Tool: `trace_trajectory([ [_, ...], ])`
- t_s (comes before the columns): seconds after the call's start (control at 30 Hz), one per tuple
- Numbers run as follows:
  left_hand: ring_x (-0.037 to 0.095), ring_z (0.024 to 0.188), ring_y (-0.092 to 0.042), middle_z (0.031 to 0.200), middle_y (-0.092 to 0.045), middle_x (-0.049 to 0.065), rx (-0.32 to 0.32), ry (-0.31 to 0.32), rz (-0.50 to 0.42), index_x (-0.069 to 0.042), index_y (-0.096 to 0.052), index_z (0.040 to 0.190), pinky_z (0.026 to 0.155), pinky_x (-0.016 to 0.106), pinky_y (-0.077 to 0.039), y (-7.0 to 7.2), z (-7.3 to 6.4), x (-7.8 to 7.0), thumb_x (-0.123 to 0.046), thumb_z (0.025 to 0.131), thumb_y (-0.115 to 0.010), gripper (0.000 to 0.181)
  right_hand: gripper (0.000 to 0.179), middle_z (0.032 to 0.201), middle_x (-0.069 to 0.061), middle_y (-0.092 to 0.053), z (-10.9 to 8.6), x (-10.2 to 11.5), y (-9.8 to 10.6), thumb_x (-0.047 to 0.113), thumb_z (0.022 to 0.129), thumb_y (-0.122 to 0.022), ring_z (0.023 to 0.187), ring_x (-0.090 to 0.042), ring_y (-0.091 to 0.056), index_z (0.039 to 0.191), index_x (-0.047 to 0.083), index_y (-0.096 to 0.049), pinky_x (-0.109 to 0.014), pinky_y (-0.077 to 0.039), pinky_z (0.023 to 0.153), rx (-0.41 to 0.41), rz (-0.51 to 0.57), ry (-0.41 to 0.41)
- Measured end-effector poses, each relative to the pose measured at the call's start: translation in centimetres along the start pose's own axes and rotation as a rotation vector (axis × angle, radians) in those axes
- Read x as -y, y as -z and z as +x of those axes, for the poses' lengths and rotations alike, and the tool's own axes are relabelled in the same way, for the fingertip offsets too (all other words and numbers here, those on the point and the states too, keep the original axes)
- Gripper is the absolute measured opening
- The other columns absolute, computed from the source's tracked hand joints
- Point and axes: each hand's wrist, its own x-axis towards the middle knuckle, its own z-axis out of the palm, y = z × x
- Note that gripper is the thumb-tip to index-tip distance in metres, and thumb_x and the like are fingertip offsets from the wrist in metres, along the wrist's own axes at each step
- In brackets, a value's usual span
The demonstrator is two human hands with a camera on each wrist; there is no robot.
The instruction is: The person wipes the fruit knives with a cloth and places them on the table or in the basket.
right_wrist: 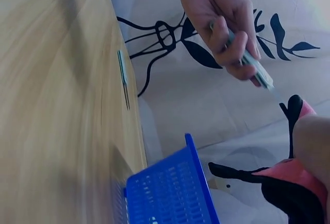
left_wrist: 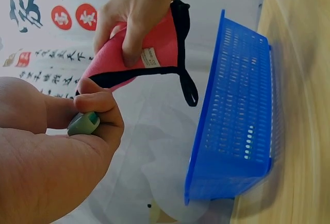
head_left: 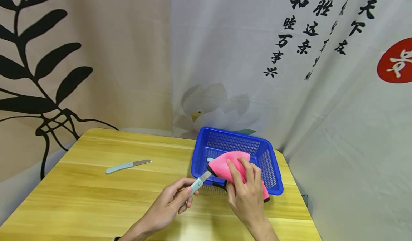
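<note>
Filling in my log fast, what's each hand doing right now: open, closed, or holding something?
Left hand: closed, holding a knife.
Right hand: closed, holding a pink cloth.

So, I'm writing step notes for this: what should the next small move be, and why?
Probably draw the pink cloth gently along the blade toward its tip. The left hand grips the knife by its handle, the right hand holds the cloth, and in the head view the blade runs to the cloth's edge, so a wipe looks set up.
</note>
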Motion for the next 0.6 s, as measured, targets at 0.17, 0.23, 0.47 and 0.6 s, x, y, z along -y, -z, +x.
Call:
trace_trajectory([
  [0.17, 0.003, 0.074, -0.050, 0.099, -0.060, 0.007, 0.006, 0.005, -0.013, 0.002, -0.061, 0.145, 0.062, 0.017, -0.044, 0.1, 0.0, 0.1, -0.023, 0.124, -0.044, 0.036, 0.058, 0.142, -0.031, -0.066, -0.1, -0.7, 0.5, 0.002, 0.083, -0.066, 0.108, -0.047, -0.055, 0.140, 0.005, -0.076, -0.050, -0.047, 0.089, -0.017, 0.004, -0.035],
  [0.23, 0.003, 0.075, -0.051, 0.101, -0.061, 0.008, -0.004, 0.015, -0.011, 0.001, -0.061, 0.146, 0.062, 0.017, -0.045, 0.1, 0.0, 0.1, -0.024, 0.124, -0.044, 0.037, 0.058, 0.142, -0.031, -0.066, -0.1, -0.6, 0.7, 0.002, 0.083, -0.066, 0.109, -0.047, -0.055, 0.140, 0.004, -0.076, -0.048, -0.046, 0.090, -0.029, 0.014, -0.041],
  [0.47, 0.005, 0.077, -0.053, 0.112, -0.064, 0.009, -0.051, 0.030, -0.008, 0.000, -0.058, 0.151, 0.065, 0.018, -0.046, 0.1, 0.0, 0.2, -0.027, 0.124, -0.046, 0.040, 0.058, 0.138, -0.031, -0.068, 0.0, 1.5, 0.7, 0.004, 0.081, -0.066, 0.109, -0.045, -0.058, 0.137, 0.001, -0.077, -0.046, -0.046, 0.096, -0.054, 0.083, 0.041],
  [0.6, 0.004, 0.075, -0.052, 0.103, -0.061, 0.009, -0.052, -0.030, -0.012, 0.003, -0.058, 0.149, 0.063, 0.020, -0.044, 0.0, 0.1, 0.6, -0.021, 0.124, -0.046, 0.037, 0.052, 0.134, -0.029, -0.071, -0.3, 3.1, 0.3, 0.010, 0.084, -0.067, 0.111, -0.045, -0.061, 0.134, 0.002, -0.078, -0.049, -0.049, 0.100, -0.047, 0.094, 0.116],
])
